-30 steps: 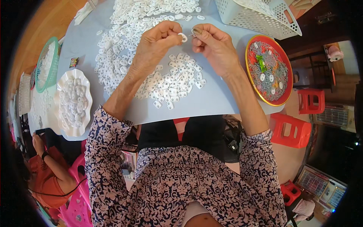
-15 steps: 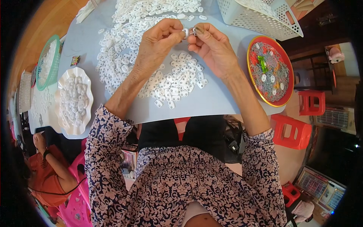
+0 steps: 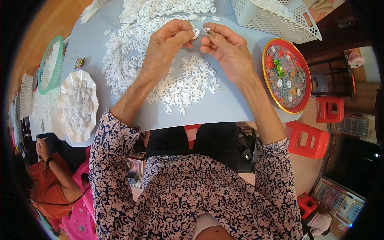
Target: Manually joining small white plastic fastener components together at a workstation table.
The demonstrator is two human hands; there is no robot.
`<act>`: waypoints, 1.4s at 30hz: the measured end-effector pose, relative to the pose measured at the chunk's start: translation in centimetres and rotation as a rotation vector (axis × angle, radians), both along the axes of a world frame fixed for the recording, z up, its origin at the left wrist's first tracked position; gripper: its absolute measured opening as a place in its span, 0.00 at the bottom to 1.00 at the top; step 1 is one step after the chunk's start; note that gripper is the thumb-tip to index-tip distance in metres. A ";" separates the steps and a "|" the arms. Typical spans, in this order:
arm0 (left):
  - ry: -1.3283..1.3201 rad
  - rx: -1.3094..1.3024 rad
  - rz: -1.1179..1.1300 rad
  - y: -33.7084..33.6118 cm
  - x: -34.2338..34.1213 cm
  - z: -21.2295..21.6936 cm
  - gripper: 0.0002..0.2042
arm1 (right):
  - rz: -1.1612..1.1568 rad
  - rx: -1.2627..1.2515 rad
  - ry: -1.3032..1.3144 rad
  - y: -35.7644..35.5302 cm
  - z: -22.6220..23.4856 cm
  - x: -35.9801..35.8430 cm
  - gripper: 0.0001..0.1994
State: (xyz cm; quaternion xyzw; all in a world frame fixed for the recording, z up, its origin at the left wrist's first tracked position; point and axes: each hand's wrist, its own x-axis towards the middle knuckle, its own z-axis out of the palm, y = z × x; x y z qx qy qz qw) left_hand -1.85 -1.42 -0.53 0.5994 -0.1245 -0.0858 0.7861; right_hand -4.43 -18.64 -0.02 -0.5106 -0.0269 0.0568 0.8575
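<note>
— So, starting at nine o'clock, what's there?

— At the far edge a green basket (image 3: 51, 64) of white pieces, and below it a white scalloped plate (image 3: 78, 105) heaped with the same small white plastic pieces. Another person in an orange top (image 3: 50, 188) sits down at eight o'clock, off the table.

— And toward the middle?

— A grey table sheet (image 3: 224, 108) carries a wide scatter of white pieces (image 3: 152, 52), running from twelve o'clock down to the centre. Above that scatter the left hand (image 3: 166, 46) pinches one small white ring piece (image 3: 196, 33) between thumb and forefinger, closed on it.

— The other hand?

— Just beside it, at one o'clock of the left. The right hand (image 3: 228, 50) is closed too, fingertips nipping a second tiny white piece (image 3: 207, 30) that almost touches the first. Both pieces are held off the table, near twelve o'clock.

— Further right?

— A white perforated basket (image 3: 276, 20) at one o'clock, then a round red tray (image 3: 269, 86) with a gold rim, holding a few white pieces and a green bit. Red stools (image 3: 310, 138) stand on the floor at three to four o'clock.
</note>
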 end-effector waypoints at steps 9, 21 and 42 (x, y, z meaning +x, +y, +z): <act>-0.048 0.012 -0.021 0.0 0.1 0.0 0.05 | -0.054 -0.124 0.038 0.0 -0.1 0.0 0.11; -0.070 0.064 -0.039 0.1 0.2 0.0 0.05 | -0.023 -0.026 0.075 -0.4 0.2 0.0 0.13; -0.181 0.258 -0.083 -0.1 -0.4 0.1 0.05 | -0.093 0.063 0.065 0.0 0.4 0.1 0.13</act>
